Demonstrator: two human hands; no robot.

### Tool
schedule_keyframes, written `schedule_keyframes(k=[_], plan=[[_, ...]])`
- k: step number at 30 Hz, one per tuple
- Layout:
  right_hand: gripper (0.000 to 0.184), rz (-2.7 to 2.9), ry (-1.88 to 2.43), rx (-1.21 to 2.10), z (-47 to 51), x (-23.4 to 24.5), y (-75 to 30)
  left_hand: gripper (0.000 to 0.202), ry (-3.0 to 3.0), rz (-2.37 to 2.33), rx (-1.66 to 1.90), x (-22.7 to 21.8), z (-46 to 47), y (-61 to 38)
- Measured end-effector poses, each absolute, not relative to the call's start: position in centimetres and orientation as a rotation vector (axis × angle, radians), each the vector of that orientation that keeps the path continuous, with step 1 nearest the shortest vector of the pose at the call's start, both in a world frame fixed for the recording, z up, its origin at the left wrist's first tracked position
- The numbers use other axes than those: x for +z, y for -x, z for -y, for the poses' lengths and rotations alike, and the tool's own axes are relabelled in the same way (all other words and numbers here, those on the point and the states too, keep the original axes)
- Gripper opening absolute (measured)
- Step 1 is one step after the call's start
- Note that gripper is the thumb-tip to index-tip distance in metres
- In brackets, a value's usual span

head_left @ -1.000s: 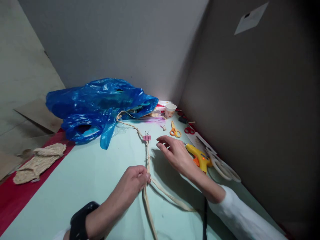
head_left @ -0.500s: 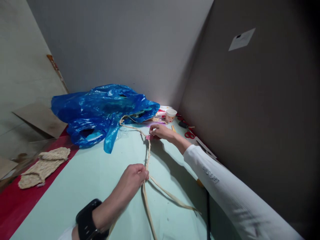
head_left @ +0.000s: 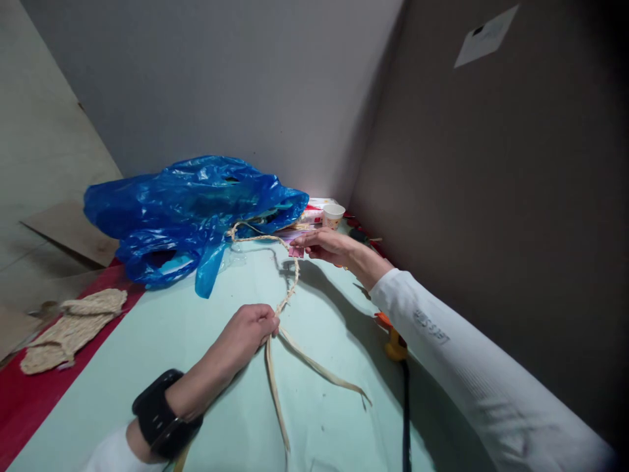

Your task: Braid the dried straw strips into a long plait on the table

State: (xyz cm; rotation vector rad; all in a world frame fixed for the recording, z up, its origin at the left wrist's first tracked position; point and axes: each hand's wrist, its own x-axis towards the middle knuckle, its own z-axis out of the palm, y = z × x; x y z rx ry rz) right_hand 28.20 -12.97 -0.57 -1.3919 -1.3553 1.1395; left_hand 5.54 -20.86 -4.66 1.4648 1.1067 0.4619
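A braided straw cord [head_left: 295, 272] runs from the blue bag's mouth down to my left hand [head_left: 253, 328], whose thumb and fingers pinch its lower end. Below that pinch, loose flat straw strands [head_left: 319, 372] spread over the pale green table. A small pink clip [head_left: 296, 252] sits on the cord farther up. My right hand [head_left: 327, 245] has its fingertips closed on the clip, with the other fingers fairly straight. Between my two hands the braid bows slightly to the right.
A crumpled blue plastic bag [head_left: 196, 206] lies at the back left. Behind my right hand stands a paper cup [head_left: 333, 215]. A yellow-handled tool [head_left: 396, 346] with a black cord lies by my right forearm. Woven straw pieces [head_left: 76, 331] rest on the red left edge.
My left hand has moved slightly left and up with the braid. The right hand's fingers have straightened a little at the clip, and the braid has gone slacker. The view has shifted.
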Motion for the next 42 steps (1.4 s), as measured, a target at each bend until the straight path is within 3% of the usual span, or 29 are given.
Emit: schedule_keyframes(k=[12, 31, 42], plan=[[0.009, 1.174, 1.203, 1.05, 10.1, -1.9, -28.0, 0.02, -1.495, -1.134, 0.446, -3.7, 17.1, -6.8], [0.014, 1.033, 1.45, 0.861, 11.2, -2.4, -31.3, 0.029, -1.206, -0.99, 0.472, -4.2, 13.3, -4.7], [0.017, 1.504, 1.651, 0.747, 17.0, -4.7, -29.6, 0.024, -1.045, -0.731, 0.416, -4.2, 15.2, -3.7]])
